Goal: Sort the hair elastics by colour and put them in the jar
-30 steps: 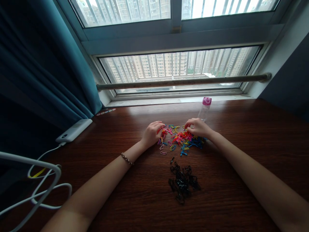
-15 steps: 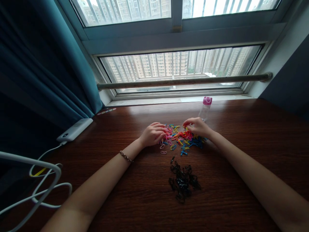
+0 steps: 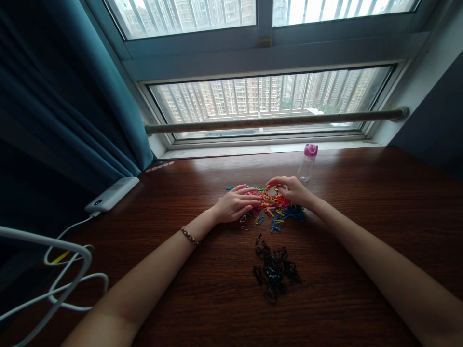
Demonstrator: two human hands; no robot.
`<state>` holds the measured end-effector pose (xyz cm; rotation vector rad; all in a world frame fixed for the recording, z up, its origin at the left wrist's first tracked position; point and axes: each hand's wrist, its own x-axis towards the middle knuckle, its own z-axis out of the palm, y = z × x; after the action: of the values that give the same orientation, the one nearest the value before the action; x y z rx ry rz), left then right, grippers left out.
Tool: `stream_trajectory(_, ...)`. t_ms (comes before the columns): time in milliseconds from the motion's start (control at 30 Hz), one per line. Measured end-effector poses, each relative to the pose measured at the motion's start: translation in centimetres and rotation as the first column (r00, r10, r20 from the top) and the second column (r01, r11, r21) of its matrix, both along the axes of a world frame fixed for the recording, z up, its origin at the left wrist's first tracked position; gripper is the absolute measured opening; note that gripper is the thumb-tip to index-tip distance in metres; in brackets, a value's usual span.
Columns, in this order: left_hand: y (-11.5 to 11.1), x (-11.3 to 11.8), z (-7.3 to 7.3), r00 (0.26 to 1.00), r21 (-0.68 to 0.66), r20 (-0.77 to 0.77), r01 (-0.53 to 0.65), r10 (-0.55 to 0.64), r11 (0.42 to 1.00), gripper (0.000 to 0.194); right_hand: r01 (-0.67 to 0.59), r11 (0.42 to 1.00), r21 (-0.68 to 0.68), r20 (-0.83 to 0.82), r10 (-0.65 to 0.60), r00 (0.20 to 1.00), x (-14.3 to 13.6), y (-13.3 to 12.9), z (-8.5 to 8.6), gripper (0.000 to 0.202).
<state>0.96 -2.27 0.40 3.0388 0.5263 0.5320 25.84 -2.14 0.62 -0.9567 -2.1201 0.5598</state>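
A loose pile of small coloured rubber bands [image 3: 273,206], in red, yellow, blue and pink, lies on the wooden table. Over the pile's left side my left hand [image 3: 236,205] rests palm down, its fingers stretched out and touching the bands. My right hand [image 3: 292,190] reaches in from the right at the pile's far edge. Its index finger extends leftward, apart from the thumb, with nothing visible between them. Closer to me sits a separate heap of black rubber bands [image 3: 275,272].
Behind my right hand stands a small clear bottle [image 3: 306,168] with a pink cap. A white power bank [image 3: 113,193] with a white cable [image 3: 77,248] lies at the left by the blue curtain [image 3: 119,120]. A rail [image 3: 275,123] crosses the window.
My left hand has slid slightly right, farther over the coloured bands. My right hand has shifted left, and its index finger has straightened. Some blue bands now show beyond my left hand.
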Motion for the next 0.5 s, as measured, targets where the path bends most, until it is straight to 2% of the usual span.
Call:
stream_trajectory(100, 0.0, 0.1, -0.3, 0.998, 0.035, -0.043, -0.043, 0.044, 0.998, 0.032, 0.038, 0.999, -0.02, -0.028, -0.038, 0.999, 0.3, 0.1, 0.0, 0.031)
stream_trajectory(200, 0.4, -0.1, -0.9, 0.988, 0.096, 0.031, -0.156, 0.153, 0.983, 0.028, 0.064, 0.998, -0.008, 0.016, -0.064, 0.998, 0.3, 0.1, -0.2, 0.028)
stream_trajectory(267, 0.6, -0.3, -1.2, 0.974, 0.13, 0.096, -0.217, 0.206, 0.967, 0.026, 0.065, 0.998, 0.021, 0.108, -0.067, 0.992, 0.2, 0.1, -0.4, 0.025)
stream_trajectory(400, 0.7, -0.5, -1.4, 0.951, 0.171, 0.192, -0.274, 0.241, 0.946, 0.023, -0.061, 0.996, 0.058, 0.295, 0.042, 0.955, -0.7, -0.3, -0.8, 0.027)
stream_trajectory(500, 0.4, -0.3, -1.1, 0.961, 0.162, 0.186, -0.233, 0.203, 0.959, 0.023, -0.11, 0.993, 0.048, 0.224, 0.096, 0.97, -1.2, -0.4, -0.9, 0.035)
